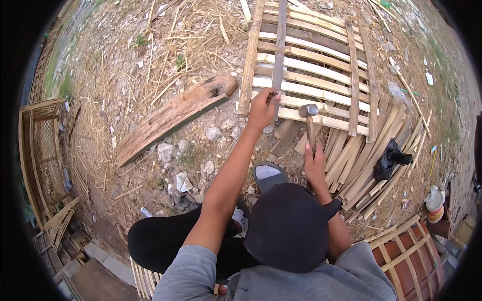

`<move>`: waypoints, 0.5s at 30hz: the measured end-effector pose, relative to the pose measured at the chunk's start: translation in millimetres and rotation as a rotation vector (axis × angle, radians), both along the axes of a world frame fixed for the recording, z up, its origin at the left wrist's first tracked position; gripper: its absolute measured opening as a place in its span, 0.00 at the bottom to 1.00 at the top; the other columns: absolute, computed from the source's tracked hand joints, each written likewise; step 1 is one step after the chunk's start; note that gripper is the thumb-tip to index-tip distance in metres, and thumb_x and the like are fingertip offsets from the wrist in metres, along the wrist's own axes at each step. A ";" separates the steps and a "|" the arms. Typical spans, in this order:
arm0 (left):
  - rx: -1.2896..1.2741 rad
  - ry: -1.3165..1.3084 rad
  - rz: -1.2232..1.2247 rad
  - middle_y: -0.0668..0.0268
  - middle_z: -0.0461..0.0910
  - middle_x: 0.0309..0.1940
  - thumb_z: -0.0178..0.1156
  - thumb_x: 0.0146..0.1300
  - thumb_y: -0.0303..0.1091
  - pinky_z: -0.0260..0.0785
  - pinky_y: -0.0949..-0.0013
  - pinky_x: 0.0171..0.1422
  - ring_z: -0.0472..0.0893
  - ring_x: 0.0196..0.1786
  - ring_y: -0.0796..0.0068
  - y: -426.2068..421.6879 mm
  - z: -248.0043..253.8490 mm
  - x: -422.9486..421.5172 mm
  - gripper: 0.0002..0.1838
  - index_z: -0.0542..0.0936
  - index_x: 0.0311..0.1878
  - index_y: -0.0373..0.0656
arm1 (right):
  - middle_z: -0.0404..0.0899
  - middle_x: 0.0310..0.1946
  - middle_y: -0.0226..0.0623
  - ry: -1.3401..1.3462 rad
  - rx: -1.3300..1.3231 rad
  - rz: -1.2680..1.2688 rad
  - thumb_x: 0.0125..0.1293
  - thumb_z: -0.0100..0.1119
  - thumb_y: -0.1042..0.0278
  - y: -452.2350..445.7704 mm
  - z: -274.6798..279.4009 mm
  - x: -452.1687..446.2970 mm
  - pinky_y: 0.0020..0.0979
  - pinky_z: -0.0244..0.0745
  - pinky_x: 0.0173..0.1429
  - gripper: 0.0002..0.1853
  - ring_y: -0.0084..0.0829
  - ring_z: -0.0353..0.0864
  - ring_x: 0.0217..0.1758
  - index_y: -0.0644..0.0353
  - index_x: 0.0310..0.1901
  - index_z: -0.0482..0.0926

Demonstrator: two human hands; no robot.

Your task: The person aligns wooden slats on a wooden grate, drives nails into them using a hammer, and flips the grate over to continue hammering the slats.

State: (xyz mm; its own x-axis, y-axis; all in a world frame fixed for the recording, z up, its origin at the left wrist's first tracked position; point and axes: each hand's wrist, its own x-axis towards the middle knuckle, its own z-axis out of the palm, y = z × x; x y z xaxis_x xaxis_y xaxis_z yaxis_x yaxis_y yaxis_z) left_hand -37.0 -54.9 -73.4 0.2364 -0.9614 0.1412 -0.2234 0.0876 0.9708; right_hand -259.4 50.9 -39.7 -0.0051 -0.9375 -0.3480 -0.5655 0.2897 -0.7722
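Observation:
A slatted wooden frame (321, 80) lies on the ground at the top, made of pale slats crossed by darker strips. My left hand (263, 106) is at its near left part, fingers pinched together beside the dark crossing strip (279, 45); what they hold is too small to make out. My right hand (315, 163) grips the wooden handle of a hammer (309, 111), whose metal head rests over or just above the nearest slats. The hammer head is a little right of my left hand.
A thick wooden beam (175, 113) lies at the left. Loose slats (351, 155) are piled at the right with a black plastic bag (389, 159) on them. A lattice panel (44, 160) stands far left, a bucket (435, 204) far right. Stones (165, 152) lie around.

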 end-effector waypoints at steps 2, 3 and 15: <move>-0.002 -0.021 0.007 0.57 0.82 0.31 0.63 0.68 0.32 0.75 0.67 0.41 0.82 0.33 0.70 1.8 -2.9 0.8 0.11 0.78 0.46 0.34 | 0.79 0.35 0.62 0.106 0.021 0.040 0.76 0.48 0.53 -3.0 16.3 9.9 0.56 0.70 0.43 0.18 0.66 0.78 0.39 0.64 0.50 0.69; 0.011 -0.017 0.015 0.58 0.82 0.31 0.63 0.68 0.32 0.75 0.67 0.41 0.82 0.34 0.71 3.7 -3.2 0.1 0.11 0.78 0.46 0.34 | 0.79 0.36 0.64 0.130 0.019 0.045 0.76 0.48 0.53 -1.5 15.4 9.9 0.57 0.69 0.44 0.19 0.67 0.77 0.42 0.64 0.50 0.68; 0.054 0.105 0.037 0.58 0.85 0.34 0.65 0.66 0.29 0.77 0.69 0.44 0.84 0.36 0.72 16.1 15.0 4.6 0.09 0.80 0.44 0.32 | 0.79 0.33 0.66 0.195 -0.048 0.017 0.74 0.53 0.56 -0.1 17.0 17.0 0.58 0.69 0.42 0.16 0.70 0.76 0.42 0.63 0.47 0.68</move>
State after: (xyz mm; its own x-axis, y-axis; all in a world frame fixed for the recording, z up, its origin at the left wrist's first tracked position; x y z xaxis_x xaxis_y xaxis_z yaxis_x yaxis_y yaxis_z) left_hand -32.4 -38.8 -58.4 0.2825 -0.9573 0.0622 -0.1227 0.0283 0.9920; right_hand -242.4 50.8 -22.6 -0.0522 -0.9535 -0.2968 -0.7098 0.2445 -0.6606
